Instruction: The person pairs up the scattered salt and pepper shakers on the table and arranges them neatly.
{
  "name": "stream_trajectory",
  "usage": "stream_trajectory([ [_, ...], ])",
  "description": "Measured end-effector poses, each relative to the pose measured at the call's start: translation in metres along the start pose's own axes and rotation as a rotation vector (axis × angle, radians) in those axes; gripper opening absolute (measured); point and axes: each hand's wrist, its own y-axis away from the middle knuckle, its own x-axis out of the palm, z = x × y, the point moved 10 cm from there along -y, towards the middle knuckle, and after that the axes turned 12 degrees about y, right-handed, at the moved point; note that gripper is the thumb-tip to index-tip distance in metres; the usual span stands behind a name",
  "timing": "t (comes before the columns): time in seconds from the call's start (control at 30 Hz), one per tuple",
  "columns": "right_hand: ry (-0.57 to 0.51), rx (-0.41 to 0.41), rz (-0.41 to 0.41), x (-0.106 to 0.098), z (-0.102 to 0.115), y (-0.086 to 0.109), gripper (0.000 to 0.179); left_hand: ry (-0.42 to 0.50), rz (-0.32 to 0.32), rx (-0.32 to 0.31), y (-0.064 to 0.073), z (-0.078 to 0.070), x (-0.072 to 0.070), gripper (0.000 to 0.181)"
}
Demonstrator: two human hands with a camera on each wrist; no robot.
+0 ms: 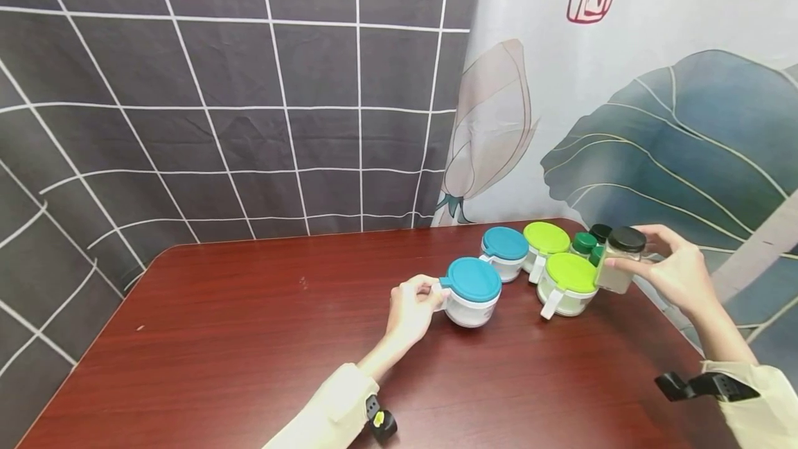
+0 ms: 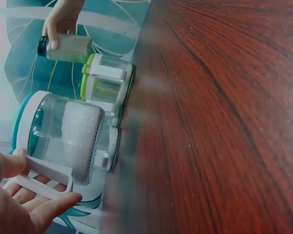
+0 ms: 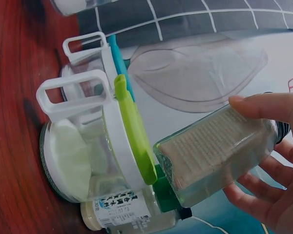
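Observation:
My left hand point(image 1: 411, 307) grips the white handle of a clear seasoning jar with a blue lid point(image 1: 474, 280). White granules lie inside this jar point(image 2: 80, 134), which looks raised off the table in the left wrist view. My right hand point(image 1: 679, 272) pinches a clear bottle with a black cap point(image 1: 617, 265) between thumb and fingers. Light brown powder shows in the bottle point(image 3: 210, 151), held tilted beside a green-lidded seasoning jar point(image 1: 569, 283). Behind stand a second blue-lidded jar point(image 1: 505, 248) and a second green-lidded jar point(image 1: 546, 241).
Green-capped bottles point(image 1: 584, 244) and another black-capped bottle point(image 1: 600, 232) cluster behind the front green-lidded jar. The reddish-brown table point(image 1: 249, 338) reaches a dark tiled-pattern curtain point(image 1: 218, 89) and a flower-print curtain point(image 1: 623, 102) at the back and right.

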Motion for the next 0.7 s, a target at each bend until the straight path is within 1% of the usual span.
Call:
stream_trajectory([
  [0.17, 0.002, 0.011, -0.004, 0.001, 0.004, -0.001, 0.051, -0.007, -0.004, 0.007, 0.0, -0.001, -0.004, 0.013],
  [0.5, -0.003, -0.002, 0.011, 0.003, 0.017, -0.002, 0.052, -0.013, -0.016, 0.012, 0.0, -0.002, -0.012, 0.014],
  [0.7, -0.024, -0.02, 0.014, 0.005, 0.026, -0.002, 0.053, -0.037, -0.032, 0.017, 0.0, -0.003, -0.018, 0.017],
])
